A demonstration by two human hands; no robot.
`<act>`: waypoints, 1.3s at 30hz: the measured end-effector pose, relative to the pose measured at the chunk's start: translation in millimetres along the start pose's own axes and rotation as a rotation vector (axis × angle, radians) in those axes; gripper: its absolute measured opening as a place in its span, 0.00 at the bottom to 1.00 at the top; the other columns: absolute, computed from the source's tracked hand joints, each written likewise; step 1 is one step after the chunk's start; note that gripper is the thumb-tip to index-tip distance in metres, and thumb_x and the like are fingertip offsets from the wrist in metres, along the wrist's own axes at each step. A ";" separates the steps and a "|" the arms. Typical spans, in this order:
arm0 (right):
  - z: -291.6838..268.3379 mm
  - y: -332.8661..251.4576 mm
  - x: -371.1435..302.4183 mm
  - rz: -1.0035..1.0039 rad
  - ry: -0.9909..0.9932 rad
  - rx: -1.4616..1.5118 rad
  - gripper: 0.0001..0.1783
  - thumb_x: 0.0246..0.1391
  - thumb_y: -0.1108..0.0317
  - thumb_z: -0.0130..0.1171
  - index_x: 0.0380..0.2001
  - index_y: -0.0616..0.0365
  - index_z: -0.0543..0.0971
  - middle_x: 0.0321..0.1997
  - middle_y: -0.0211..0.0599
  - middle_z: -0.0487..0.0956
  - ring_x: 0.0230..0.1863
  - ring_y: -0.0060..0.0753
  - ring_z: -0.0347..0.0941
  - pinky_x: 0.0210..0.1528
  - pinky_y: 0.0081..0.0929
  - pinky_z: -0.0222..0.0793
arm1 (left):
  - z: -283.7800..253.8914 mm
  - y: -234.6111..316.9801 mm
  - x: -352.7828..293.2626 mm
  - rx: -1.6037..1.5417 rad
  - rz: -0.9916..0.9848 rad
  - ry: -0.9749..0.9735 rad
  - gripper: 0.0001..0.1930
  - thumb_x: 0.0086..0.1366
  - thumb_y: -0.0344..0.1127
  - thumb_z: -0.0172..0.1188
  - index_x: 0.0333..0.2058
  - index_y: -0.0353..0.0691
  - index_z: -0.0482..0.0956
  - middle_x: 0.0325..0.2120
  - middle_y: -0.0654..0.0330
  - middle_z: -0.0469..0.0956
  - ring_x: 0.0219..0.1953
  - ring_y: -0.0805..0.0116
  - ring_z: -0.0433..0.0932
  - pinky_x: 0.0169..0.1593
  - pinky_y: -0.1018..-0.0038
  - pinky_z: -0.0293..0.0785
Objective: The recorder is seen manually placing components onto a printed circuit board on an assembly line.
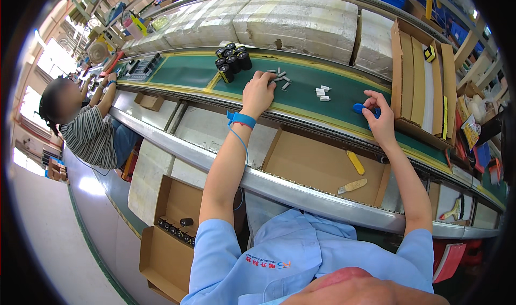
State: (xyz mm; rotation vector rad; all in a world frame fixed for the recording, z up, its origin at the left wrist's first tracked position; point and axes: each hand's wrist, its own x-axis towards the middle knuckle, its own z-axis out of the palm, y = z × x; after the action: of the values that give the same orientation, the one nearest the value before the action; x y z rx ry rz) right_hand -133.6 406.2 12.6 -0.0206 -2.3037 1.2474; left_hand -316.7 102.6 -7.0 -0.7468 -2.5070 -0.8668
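Note:
My left hand [258, 94] rests over the green conveyor belt, its fingers bent and drawn together beside a loose group of small grey cylindrical parts [285, 85]. What lies between those fingertips, if anything, is hidden. Just left of that hand stands a cluster of large black cylinders [232, 63]. Farther right, my right hand [380, 118] is closed around a small blue object [358, 108], whose kind I cannot make out. Between the two hands lie several small white parts with thin leads [322, 92]. A blue wrist strap with a cord [240, 119] circles my left wrist.
Along the belt [183, 73] run foam blocks [295, 23]. A cardboard box [422, 84] stands at right. Below, a shallow carton [317, 165] holds a yellow utility knife [355, 162]. Black cylinders lie in a lower-left box [166, 273]. Another person [88, 127] works at far left.

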 end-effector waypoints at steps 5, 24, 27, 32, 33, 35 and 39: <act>2.6 0.9 0.8 0.030 -0.097 -0.185 0.24 0.48 0.78 0.60 0.51 0.52 0.74 0.33 0.35 0.76 0.36 0.33 0.74 0.43 0.29 0.69 | 0.2 -0.1 -0.6 0.003 0.000 0.002 0.11 0.59 0.34 0.61 0.41 0.46 0.80 0.40 0.56 0.76 0.38 0.50 0.78 0.43 0.59 0.74; 2.7 -0.9 -1.7 -0.119 -0.121 -0.437 0.30 0.51 0.77 0.58 0.58 0.51 0.69 0.35 0.35 0.74 0.39 0.35 0.71 0.46 0.30 0.68 | -1.2 2.3 -0.5 0.003 -0.018 -0.019 0.11 0.60 0.34 0.60 0.42 0.46 0.80 0.40 0.56 0.76 0.38 0.50 0.77 0.44 0.59 0.73; 3.2 -5.2 -2.9 -0.054 -0.097 -0.335 0.30 0.51 0.77 0.57 0.59 0.51 0.68 0.35 0.35 0.74 0.39 0.34 0.71 0.47 0.29 0.68 | -0.2 0.9 -1.3 0.004 -0.019 -0.016 0.10 0.60 0.34 0.60 0.42 0.46 0.80 0.40 0.56 0.76 0.38 0.50 0.77 0.44 0.59 0.73; 1.4 -10.6 -4.4 -0.042 0.024 -0.190 0.32 0.49 0.77 0.59 0.59 0.51 0.68 0.34 0.36 0.76 0.39 0.39 0.71 0.49 0.34 0.66 | -0.4 1.0 -0.9 -0.004 -0.035 -0.033 0.10 0.60 0.35 0.60 0.41 0.46 0.80 0.40 0.56 0.75 0.39 0.49 0.77 0.44 0.59 0.73; 1.1 -9.8 -4.4 -0.054 0.052 -0.169 0.32 0.49 0.77 0.59 0.59 0.51 0.68 0.34 0.35 0.76 0.39 0.38 0.71 0.49 0.34 0.65 | -0.5 1.3 -1.2 0.002 -0.032 -0.030 0.10 0.60 0.35 0.60 0.41 0.46 0.80 0.40 0.56 0.75 0.39 0.50 0.77 0.44 0.59 0.73; -0.3 -7.6 -4.5 -0.069 0.038 -0.174 0.31 0.49 0.77 0.59 0.59 0.51 0.68 0.34 0.34 0.76 0.39 0.37 0.71 0.48 0.33 0.65 | -0.6 1.5 -0.9 0.008 -0.028 -0.027 0.10 0.60 0.35 0.60 0.41 0.46 0.80 0.40 0.56 0.75 0.39 0.50 0.77 0.44 0.59 0.73; -0.9 -6.2 -3.5 -0.079 0.004 -0.186 0.31 0.50 0.76 0.59 0.59 0.52 0.69 0.34 0.32 0.76 0.39 0.34 0.70 0.47 0.32 0.65 | 0.0 1.3 0.0 0.004 -0.022 -0.026 0.10 0.60 0.35 0.60 0.41 0.46 0.80 0.40 0.56 0.75 0.39 0.50 0.77 0.44 0.59 0.73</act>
State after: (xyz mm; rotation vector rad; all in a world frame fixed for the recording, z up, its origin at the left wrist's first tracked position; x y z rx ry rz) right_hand -128.8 402.5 16.3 0.0032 -2.3850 0.9900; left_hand -315.9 103.4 -6.4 -0.7353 -2.5431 -0.8652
